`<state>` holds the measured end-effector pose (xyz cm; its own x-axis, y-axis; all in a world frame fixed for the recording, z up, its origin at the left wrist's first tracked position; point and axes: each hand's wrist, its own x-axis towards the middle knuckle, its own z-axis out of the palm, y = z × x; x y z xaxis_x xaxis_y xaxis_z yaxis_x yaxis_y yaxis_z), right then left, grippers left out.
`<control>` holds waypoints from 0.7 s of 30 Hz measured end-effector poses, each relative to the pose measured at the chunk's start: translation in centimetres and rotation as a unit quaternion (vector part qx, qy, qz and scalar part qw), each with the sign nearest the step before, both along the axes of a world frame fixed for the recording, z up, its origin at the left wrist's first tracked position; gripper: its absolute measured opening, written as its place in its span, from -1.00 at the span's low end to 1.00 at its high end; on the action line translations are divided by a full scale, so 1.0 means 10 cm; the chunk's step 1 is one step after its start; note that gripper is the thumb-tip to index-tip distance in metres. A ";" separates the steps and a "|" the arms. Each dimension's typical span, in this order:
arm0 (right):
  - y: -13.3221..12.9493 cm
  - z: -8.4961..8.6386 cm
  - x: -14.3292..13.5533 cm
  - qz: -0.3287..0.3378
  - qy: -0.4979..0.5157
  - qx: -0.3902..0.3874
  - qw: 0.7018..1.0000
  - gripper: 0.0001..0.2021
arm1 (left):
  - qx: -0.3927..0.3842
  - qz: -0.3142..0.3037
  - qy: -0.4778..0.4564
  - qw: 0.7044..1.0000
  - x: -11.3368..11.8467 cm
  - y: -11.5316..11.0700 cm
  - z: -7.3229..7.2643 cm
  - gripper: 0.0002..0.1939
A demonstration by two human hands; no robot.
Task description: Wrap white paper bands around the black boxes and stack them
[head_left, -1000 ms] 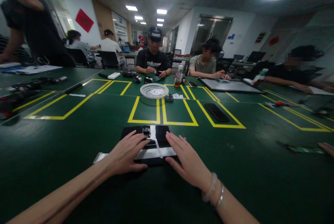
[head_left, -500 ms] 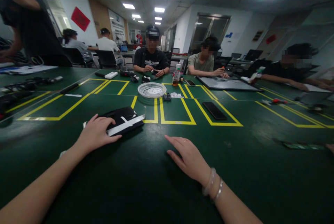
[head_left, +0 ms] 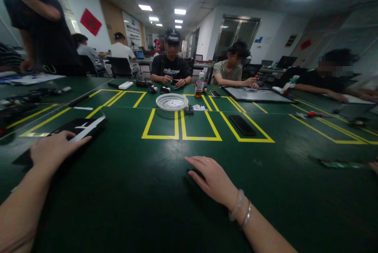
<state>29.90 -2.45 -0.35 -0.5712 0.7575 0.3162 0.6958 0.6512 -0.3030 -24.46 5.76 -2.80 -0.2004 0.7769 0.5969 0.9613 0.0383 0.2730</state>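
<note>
At the left of the table, my left hand (head_left: 56, 148) grips a flat black item (head_left: 96, 125) that has white strips across its top. The thumb lies along the near side of the item, and part of it is hidden under the hand. Near the middle, my right hand (head_left: 211, 178) is held over the green table (head_left: 165, 205) with its fingers stretched out and nothing in them. Two bracelets are on the right wrist. Beyond the right hand, a black phone (head_left: 242, 125) lies inside a yellow tape outline.
A round white basket (head_left: 171, 102) stands mid-table, beside small dark parts (head_left: 189, 109). Behind are a bottle (head_left: 199, 87) and a large flat board (head_left: 258, 94). Dark tools and cables (head_left: 35, 96) lie at the far left. Several people sit or stand around the table.
My left hand has moved to the left with the black item, away from the middle tape outlines. My right hand has hardly moved. The standing person at the left has shifted right.
</note>
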 end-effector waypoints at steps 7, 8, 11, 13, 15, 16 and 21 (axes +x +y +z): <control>-0.01 -0.01 0.00 0.001 -0.001 0.004 1.000 -0.62 | -0.005 0.022 -0.002 1.000 -0.11 -0.06 -0.09 -0.37; -0.01 0.00 0.00 0.002 -0.001 0.004 1.000 -0.62 | -0.002 0.017 0.001 1.000 -0.13 -0.04 -0.11 -0.38; -0.02 0.00 0.00 0.004 0.000 0.002 1.000 -0.62 | -0.019 0.026 -0.003 0.999 -0.18 0.01 -0.18 -0.35; -0.03 0.00 0.00 0.004 -0.002 -0.001 1.000 -0.62 | -0.036 0.048 -0.010 0.998 -0.21 0.03 -0.22 -0.29; -0.03 0.00 -0.01 0.004 -0.004 -0.001 1.000 -0.62 | -0.038 0.069 -0.010 0.997 -0.24 0.03 -0.25 -0.27; -0.03 0.00 -0.01 0.004 -0.005 0.001 1.000 -0.62 | -0.047 0.080 -0.011 0.996 -0.25 0.03 -0.26 -0.27; -0.03 -0.01 -0.02 0.005 -0.007 0.006 1.000 -0.62 | -0.154 0.113 -0.045 0.981 -0.26 0.04 -0.23 -0.29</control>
<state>29.74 -2.71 -0.40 -0.5832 0.7476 0.3176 0.6929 0.6620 -0.2859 -27.05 6.19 -5.12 -0.4286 0.8476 0.3127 0.8916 0.3407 0.2984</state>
